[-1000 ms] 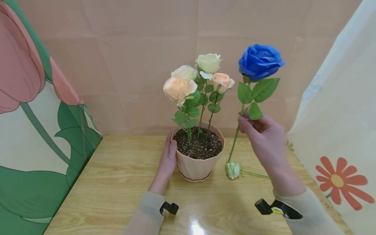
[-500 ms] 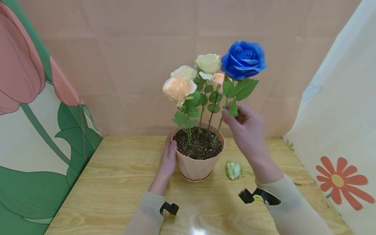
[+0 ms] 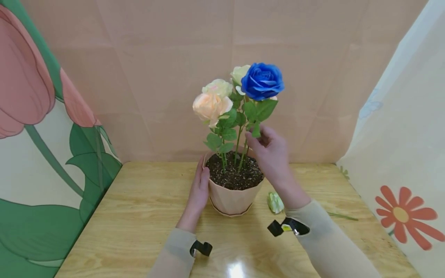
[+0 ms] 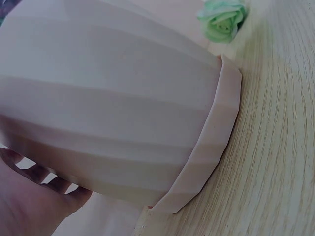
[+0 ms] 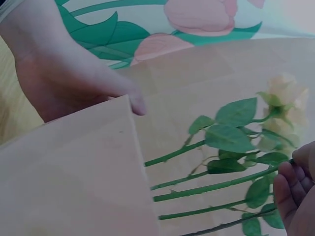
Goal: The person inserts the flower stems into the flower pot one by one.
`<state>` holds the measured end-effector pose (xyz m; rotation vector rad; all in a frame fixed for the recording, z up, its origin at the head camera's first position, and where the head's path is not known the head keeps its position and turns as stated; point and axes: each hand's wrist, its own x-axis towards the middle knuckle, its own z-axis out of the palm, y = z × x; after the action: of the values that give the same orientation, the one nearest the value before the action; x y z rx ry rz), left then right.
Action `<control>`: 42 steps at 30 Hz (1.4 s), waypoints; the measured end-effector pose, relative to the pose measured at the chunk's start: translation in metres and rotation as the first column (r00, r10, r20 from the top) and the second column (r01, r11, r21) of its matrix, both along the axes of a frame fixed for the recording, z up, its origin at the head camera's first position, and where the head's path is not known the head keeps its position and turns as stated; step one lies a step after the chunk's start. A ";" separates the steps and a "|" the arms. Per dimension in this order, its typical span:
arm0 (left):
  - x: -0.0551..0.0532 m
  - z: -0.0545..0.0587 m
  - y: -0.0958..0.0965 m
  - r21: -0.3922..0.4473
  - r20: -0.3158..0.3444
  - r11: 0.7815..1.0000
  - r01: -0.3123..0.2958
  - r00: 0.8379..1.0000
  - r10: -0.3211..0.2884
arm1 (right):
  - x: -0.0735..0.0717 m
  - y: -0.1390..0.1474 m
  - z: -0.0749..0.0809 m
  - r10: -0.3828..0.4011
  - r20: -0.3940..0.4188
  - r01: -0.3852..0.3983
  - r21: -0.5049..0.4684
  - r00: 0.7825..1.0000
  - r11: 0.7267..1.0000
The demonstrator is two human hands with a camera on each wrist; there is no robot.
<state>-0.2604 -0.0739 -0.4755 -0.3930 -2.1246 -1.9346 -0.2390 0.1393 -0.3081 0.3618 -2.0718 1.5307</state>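
My left hand cups the left side of a pale pink flowerpot, thumb near the rim and fingers behind; the left wrist view shows those fingers against the wall. Between thumb and fingers, my right hand pinches the stem of a blue rose just under its leaves. The stem runs down into the pot among other stems, its lower end at the dark soil. Peach and whitish roses stand in the same pot, partly behind the blue bloom.
A pale green rose lies on the wooden table right of the pot, its stem partly hidden under my right forearm. A pink backdrop rises behind, and flower-printed sheets flank the table.
My right hand has carried the blue rose leftward from beside the pot to over it and then lowered it, bringing the stem's lower end to the soil. The left hand has stayed on the pot.
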 end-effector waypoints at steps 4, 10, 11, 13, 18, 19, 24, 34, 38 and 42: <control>0.000 0.000 0.001 -0.001 0.000 1.000 0.003 1.000 -0.003 | -0.006 -0.003 -0.007 -0.018 -0.009 0.018 0.000 1.000 1.000; 0.001 0.001 0.002 0.002 -0.010 1.000 0.001 1.000 -0.001 | -0.011 -0.007 -0.015 -0.045 -0.014 0.046 0.039 0.999 0.998; 0.002 0.001 0.002 0.003 -0.011 1.000 0.001 1.000 -0.001 | -0.012 -0.007 -0.016 -0.049 -0.012 0.050 0.048 0.999 0.998; 0.002 0.001 0.002 0.008 -0.012 1.000 0.001 1.000 -0.001 | -0.013 -0.008 -0.017 -0.058 -0.005 0.059 0.068 0.998 0.996; 0.001 0.001 0.002 0.005 -0.007 1.000 -0.002 1.000 0.002 | -0.016 -0.009 -0.021 -0.068 0.008 0.067 0.117 0.998 0.991; 0.001 0.001 0.001 0.001 -0.003 1.000 -0.005 1.000 0.005 | -0.017 -0.009 -0.022 -0.068 0.009 0.066 0.124 0.998 0.990; 0.001 0.001 0.001 -0.010 0.015 1.000 -0.010 1.000 0.011 | -0.018 -0.010 -0.025 -0.067 0.000 0.066 0.142 0.998 0.988; 0.003 0.003 0.001 0.004 0.010 1.000 -0.011 1.000 0.011 | -0.018 -0.014 -0.032 -0.096 -0.048 0.103 0.202 0.994 0.974; 0.002 0.003 0.000 0.006 0.004 1.000 -0.007 1.000 0.007 | -0.019 -0.014 -0.034 -0.091 -0.049 0.100 0.215 0.995 0.971; 0.001 0.002 0.000 0.009 0.010 1.000 -0.003 1.000 0.002 | -0.020 -0.014 -0.036 -0.090 -0.051 0.099 0.230 0.995 0.968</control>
<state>-0.2596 -0.0741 -0.4740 -0.3799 -2.1211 -1.9475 -0.2594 0.1253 -0.3440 0.3708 -2.2089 1.2188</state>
